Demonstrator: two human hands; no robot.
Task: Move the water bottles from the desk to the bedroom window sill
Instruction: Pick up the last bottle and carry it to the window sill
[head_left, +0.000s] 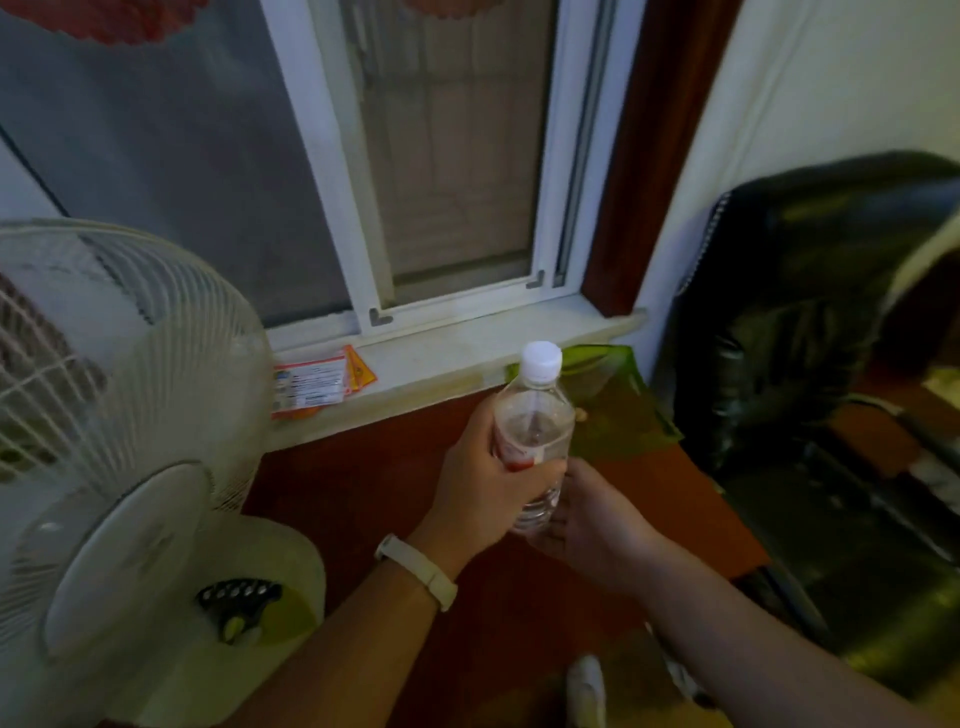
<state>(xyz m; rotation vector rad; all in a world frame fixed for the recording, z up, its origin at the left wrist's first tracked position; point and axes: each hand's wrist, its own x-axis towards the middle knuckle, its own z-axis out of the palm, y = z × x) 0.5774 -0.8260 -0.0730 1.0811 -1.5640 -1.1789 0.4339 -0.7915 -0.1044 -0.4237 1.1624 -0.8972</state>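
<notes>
The bottle (535, 415) hangs just below the window sill (467, 343); left hand (478, 478) fingers clamp its labelled middle; right hand (597, 519) cups its base; likely light, smooth, squashy; grip mid-body.

I read this as a home, probably a bedroom, though the view is dim. A white-framed sliding window (452, 156) and its window sill (467, 338) lie just beyond the left hand (478, 467). A standing fan (119, 389) is to its left and a black padded chair (810, 312) to its right.
</notes>
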